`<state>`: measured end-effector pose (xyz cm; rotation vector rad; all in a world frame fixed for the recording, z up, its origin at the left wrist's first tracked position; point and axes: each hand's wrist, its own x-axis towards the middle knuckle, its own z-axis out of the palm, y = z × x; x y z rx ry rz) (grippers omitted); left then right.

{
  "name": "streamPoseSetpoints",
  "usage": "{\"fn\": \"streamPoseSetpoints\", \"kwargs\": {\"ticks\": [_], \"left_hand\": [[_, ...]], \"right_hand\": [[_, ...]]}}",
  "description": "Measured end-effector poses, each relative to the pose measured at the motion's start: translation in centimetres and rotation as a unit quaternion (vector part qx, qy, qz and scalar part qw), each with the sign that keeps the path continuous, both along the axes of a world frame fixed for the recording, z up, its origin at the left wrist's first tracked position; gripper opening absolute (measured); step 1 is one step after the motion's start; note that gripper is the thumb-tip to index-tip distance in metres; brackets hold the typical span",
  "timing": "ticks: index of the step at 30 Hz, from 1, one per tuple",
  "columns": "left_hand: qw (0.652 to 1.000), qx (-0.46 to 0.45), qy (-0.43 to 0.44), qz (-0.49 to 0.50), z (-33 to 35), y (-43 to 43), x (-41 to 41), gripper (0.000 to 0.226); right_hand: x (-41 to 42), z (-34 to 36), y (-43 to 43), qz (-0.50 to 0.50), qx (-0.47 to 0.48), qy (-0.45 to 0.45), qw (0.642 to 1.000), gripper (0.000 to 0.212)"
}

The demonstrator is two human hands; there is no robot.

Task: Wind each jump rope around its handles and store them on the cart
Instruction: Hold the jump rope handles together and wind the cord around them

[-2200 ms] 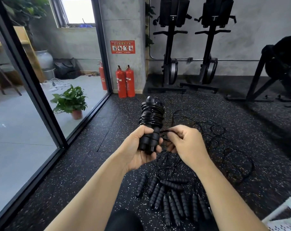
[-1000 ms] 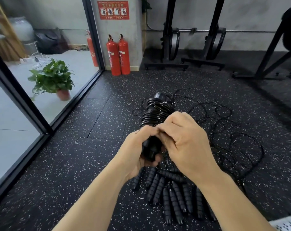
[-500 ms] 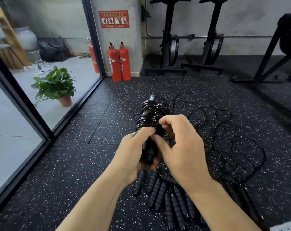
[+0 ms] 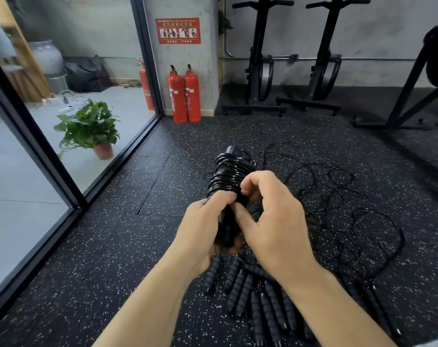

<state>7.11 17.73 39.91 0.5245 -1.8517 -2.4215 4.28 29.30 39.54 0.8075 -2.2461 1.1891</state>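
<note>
**A:** Where is the rope being worked on?

**B:** The wound jump rope (image 4: 229, 172) is held up over the floor (image 4: 137, 246), near the middle of the view. Its handles are paired and nearly upright, and black cord is coiled round their upper half.

**A:** And the hands?

**B:** They are close together, both on the bundle. The left hand (image 4: 203, 229) is wrapped round the bare lower half of the handles, with the coil rising from it toward 12 o'clock. The right hand (image 4: 270, 221) comes in from 3 o'clock. Its thumb and curled fingers pinch at the lowest turns of the coil, just beside the left fingertips. I cannot tell whether it has a loose end of cord.

**A:** What lies under them?

**B:** At 6 o'clock from the hands, a row of loose handles (image 4: 258, 299) lies on the floor, black and ribbed, side by side. At 3 to 4 o'clock the tangled cords (image 4: 338, 211) spread out in loops.

**A:** Anything farther off?

**B:** Two fire extinguishers (image 4: 184, 96) stand against a pillar at 11 o'clock. A potted plant (image 4: 90, 126) sits behind the glass wall (image 4: 25, 196) at 10 o'clock.
</note>
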Motion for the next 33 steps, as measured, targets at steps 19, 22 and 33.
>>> {"fn": "streamPoseSetpoints", "kwargs": {"ticks": [19, 22, 33], "left_hand": [[1.000, 0.007, 0.019, -0.003, 0.6, -0.1, 0.3, 0.025], [1.000, 0.014, 0.017, -0.008, 0.6, -0.2, 0.5, 0.034], [0.995, -0.013, -0.067, -0.076, 1.2, -0.7, 1.0, 0.034]], "right_hand": [[0.3, -0.6, -0.6, -0.002, -0.026, 0.013, 1.000, 0.012], [0.0, -0.5, -0.4, 0.021, -0.005, 0.020, 1.000, 0.012], [-1.3, 0.5, 1.6, 0.073, 0.124, 0.076, 0.987, 0.023]]}}
